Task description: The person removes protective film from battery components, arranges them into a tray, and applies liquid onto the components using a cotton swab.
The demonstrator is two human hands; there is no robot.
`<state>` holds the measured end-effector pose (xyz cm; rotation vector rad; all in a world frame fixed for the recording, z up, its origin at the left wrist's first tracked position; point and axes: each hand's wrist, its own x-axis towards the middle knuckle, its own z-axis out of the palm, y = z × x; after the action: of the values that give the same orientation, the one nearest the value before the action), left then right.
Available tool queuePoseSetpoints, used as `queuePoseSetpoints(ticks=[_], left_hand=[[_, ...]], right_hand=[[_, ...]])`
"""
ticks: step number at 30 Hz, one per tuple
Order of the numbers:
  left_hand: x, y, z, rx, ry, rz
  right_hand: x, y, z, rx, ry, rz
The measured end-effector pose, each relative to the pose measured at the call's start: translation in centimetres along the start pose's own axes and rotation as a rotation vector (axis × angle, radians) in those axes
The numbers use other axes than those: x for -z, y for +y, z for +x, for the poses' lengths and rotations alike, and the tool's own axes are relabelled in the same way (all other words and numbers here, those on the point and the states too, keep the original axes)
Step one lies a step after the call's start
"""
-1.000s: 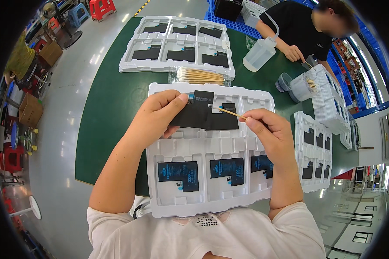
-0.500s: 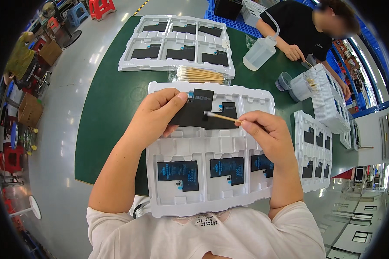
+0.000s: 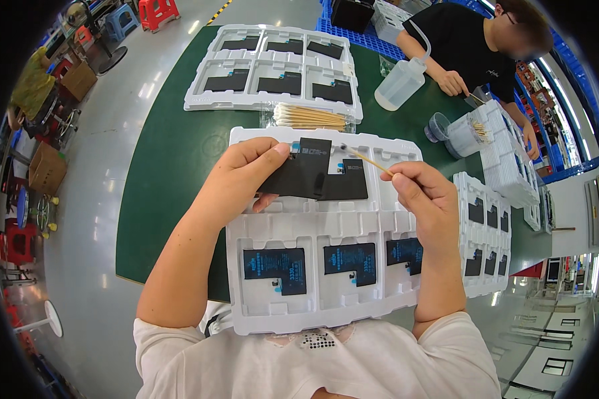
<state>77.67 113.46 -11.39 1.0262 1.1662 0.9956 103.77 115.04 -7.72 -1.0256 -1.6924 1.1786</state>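
Note:
My left hand (image 3: 243,179) holds a flat black L-shaped battery (image 3: 319,174) above a white moulded tray (image 3: 263,312). Pinched in my right hand (image 3: 429,199) is a thin wooden cotton swab (image 3: 366,159), its tip touching the battery's upper right edge. The tray's near row holds three black batteries with blue labels (image 3: 351,261). Its far pockets are partly hidden by my hands.
A second white tray (image 3: 203,100) with several black batteries lies farther back. A pile of cotton swabs (image 3: 309,118) lies between the trays. To the right stand stacked trays (image 3: 502,159), a squeeze bottle (image 3: 400,83) and a small cup (image 3: 438,126); a person in black (image 3: 472,46) works there.
The swab tip has slid from the battery's right side toward its upper right edge. My left hand has tilted the battery slightly.

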Motion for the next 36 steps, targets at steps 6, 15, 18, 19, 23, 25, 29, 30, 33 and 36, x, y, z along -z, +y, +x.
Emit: queuePoseSetpoints(ticks=[6,15,18,19,23,25,29,30,33,36], left_hand=[[0.00,0.03,-0.06,-0.009,-0.002,-0.010],[-0.07,0.08,-0.16,-0.042,-0.011,-0.028],[0.00,0.09,-0.20,-0.044,0.003,-0.045],[-0.04,0.07,-0.17,-0.050,0.002,-0.046],[-0.01,0.06,-0.13,-0.065,-0.005,-0.054],[-0.09,0.21,-0.19,-0.056,0.012,-0.050],[-0.17,0.31,-0.25,-0.046,0.034,-0.043],[-0.18,0.22,-0.20,-0.046,0.034,-0.043],[-0.13,-0.11,-0.08,-0.079,0.044,-0.055],[-0.08,-0.02,-0.06,-0.082,0.043,-0.054]], right_hand=[[-0.42,-0.09,-0.09,0.000,-0.017,-0.048],[-0.33,-0.26,-0.19,0.020,-0.012,-0.056],[-0.20,-0.13,-0.16,0.031,-0.020,-0.030],[-0.13,-0.06,-0.21,0.053,-0.017,-0.024],[-0.21,-0.06,-0.25,0.060,-0.008,0.000],[-0.30,-0.20,-0.25,0.050,-0.014,-0.011],[-0.12,-0.22,-0.27,0.046,-0.046,-0.070],[-0.18,-0.16,-0.26,0.072,-0.052,-0.083],[-0.44,0.01,-0.25,0.104,-0.056,-0.097],[-0.45,0.09,-0.19,0.124,-0.054,-0.097]])
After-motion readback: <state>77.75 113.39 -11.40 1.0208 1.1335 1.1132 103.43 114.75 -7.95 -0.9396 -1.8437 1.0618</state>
